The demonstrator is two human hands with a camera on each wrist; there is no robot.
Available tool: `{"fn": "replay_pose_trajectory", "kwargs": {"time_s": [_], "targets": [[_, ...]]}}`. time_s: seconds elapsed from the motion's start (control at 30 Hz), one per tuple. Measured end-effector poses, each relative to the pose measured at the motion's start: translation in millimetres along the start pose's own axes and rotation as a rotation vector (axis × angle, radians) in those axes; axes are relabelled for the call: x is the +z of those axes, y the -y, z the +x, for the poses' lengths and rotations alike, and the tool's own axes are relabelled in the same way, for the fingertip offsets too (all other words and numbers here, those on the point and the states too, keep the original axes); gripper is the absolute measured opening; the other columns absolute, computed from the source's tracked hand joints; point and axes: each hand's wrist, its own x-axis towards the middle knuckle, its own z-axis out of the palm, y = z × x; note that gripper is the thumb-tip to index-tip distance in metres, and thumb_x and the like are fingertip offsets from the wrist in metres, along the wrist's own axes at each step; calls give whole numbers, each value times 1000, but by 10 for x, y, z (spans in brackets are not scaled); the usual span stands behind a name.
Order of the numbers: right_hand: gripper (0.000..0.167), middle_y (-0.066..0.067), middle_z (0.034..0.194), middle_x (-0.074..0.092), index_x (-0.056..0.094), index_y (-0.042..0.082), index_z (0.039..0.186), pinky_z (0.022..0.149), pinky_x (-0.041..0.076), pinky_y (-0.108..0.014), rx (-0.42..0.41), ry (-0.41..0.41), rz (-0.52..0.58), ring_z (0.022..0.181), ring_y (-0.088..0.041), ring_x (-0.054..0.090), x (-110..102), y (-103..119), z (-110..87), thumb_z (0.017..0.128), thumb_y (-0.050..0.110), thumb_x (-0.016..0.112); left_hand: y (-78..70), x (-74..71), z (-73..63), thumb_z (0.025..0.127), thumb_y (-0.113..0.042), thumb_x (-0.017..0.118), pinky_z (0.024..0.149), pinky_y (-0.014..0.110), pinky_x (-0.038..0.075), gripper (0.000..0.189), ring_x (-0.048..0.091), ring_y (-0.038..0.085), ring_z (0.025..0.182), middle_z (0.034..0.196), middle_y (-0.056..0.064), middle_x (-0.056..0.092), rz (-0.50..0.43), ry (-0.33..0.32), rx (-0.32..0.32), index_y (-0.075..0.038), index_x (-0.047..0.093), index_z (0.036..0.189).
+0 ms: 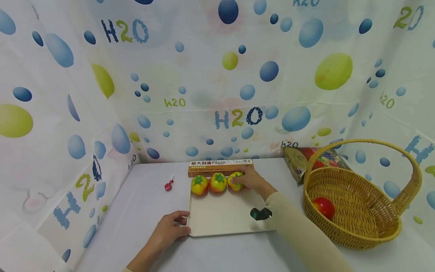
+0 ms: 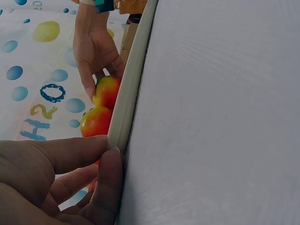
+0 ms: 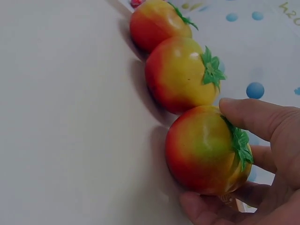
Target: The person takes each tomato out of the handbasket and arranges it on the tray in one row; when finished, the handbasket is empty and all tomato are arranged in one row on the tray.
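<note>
Three red-and-yellow tomatoes with green leaves stand in a row along the far edge of a cream tray. These are the left tomato, the middle tomato and the right tomato. My right hand has its thumb and fingers curled round the right tomato, which sits against the middle one. In the left wrist view, my left hand pinches the tray's rim between thumb and finger. It is at the tray's near left side in the head view.
A pasta box lies just behind the tray. To the left is a red-wrapped lollipop. On the right stands a wicker basket with a tall handle, holding a red fruit. A shiny printed bag lies behind the basket.
</note>
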Motion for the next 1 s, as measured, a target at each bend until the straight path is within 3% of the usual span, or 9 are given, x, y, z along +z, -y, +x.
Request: {"fn": "replay_pose_trajectory", "kwargs": {"time_s": [0.23, 0.4, 0.5, 0.57, 0.67, 0.73, 1.0], "targets": [[56, -13, 132, 49, 60, 18, 142, 69, 55, -32, -12, -1, -16, 98, -26, 56, -19, -9, 0, 90, 30, 78, -1, 2, 6, 78, 0, 82, 70, 32, 62, 52, 60, 17, 80, 104, 9, 64, -2, 5, 12, -2, 66, 128], [54, -12, 128, 55, 61, 15, 139, 67, 52, -33, -36, 0, 1, 90, -24, 57, -38, -27, -11, 90, 30, 77, -5, 1, 4, 79, 0, 82, 69, 31, 62, 52, 60, 17, 80, 104, 9, 64, 5, 8, 6, -2, 66, 129], [56, -12, 129, 58, 59, 14, 141, 74, 54, -37, -29, 2, 7, 94, -26, 58, -57, -31, -17, 90, 31, 77, -6, 0, 2, 79, -1, 82, 70, 31, 62, 53, 60, 17, 81, 104, 9, 63, -1, 14, 4, -2, 66, 129], [59, -13, 135, 58, 58, 13, 143, 86, 56, -43, -21, -3, 3, 104, -29, 59, -72, -33, -27, 90, 32, 77, 0, 0, 4, 79, -1, 82, 70, 31, 62, 53, 60, 17, 81, 104, 9, 63, 1, 16, 4, -2, 65, 130], [67, -16, 146, 54, 52, 12, 147, 106, 48, -54, -4, -25, -13, 125, -35, 54, -109, -23, -50, 89, 34, 77, 5, 0, 7, 79, -1, 82, 70, 31, 62, 53, 60, 18, 81, 104, 9, 63, 7, 15, -3, -2, 66, 130], [72, -18, 149, 50, 48, 11, 151, 113, 41, -58, 2, -38, -13, 133, -38, 49, -151, -4, -81, 89, 34, 78, 8, -1, 10, 79, 0, 81, 70, 31, 62, 53, 60, 18, 81, 104, 9, 64, 8, 13, -3, -2, 66, 129], [76, -20, 156, 42, 40, 12, 156, 111, 42, -60, -44, 2, 1, 138, -40, 46, -414, 120, -275, 92, 35, 73, -10, -12, 1, 78, 1, 82, 68, 30, 62, 53, 60, 18, 81, 105, 9, 63, -6, 9, 10, -2, 66, 128]]}}
